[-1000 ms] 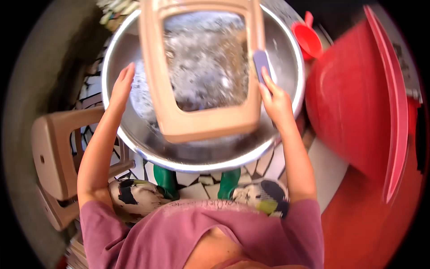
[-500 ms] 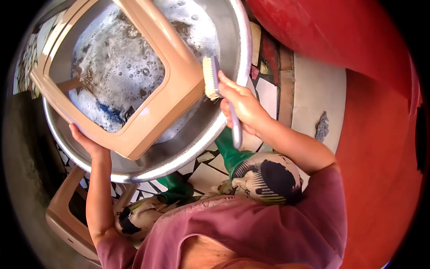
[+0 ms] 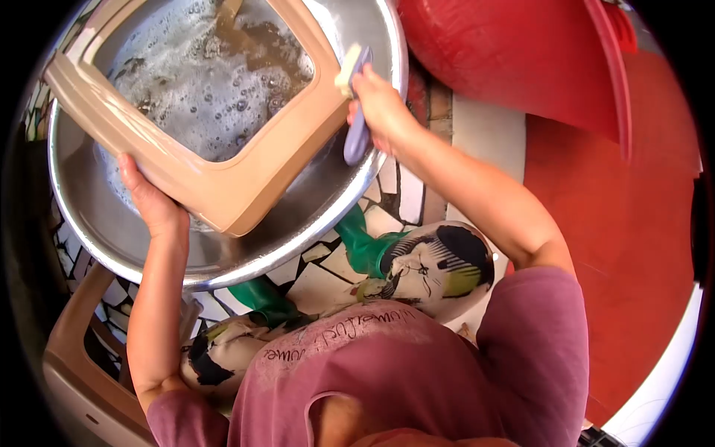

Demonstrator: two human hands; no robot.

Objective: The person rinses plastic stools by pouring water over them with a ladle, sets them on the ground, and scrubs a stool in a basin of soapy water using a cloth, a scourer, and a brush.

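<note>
A beige plastic stool [image 3: 298, 160] with a large rounded opening is tilted over a wide metal basin [image 3: 328, 212]. My left hand [image 3: 155, 200] grips its lower left edge, thumb on the near face and the other fingers hidden behind it. In my right hand [image 3: 381, 104] is a scrubbing brush [image 3: 357, 138] with a lilac handle and pale bristles. The bristles face the stool's right side, close to it; whether they touch I cannot tell. Foamy, murky water [image 3: 216, 104] shows through the opening.
A second beige stool [image 3: 74, 357] stands at the lower left. Green boots [image 3: 365, 242] are beside the basin on broken-tile flooring [image 3: 320, 287]. A large red tub [image 3: 514, 67] is at the upper right, above a red floor [image 3: 596, 246].
My right hand and the brush have moved up along the stool's right side. The stool has shifted slightly up in view, and the camera view has turned a little.
</note>
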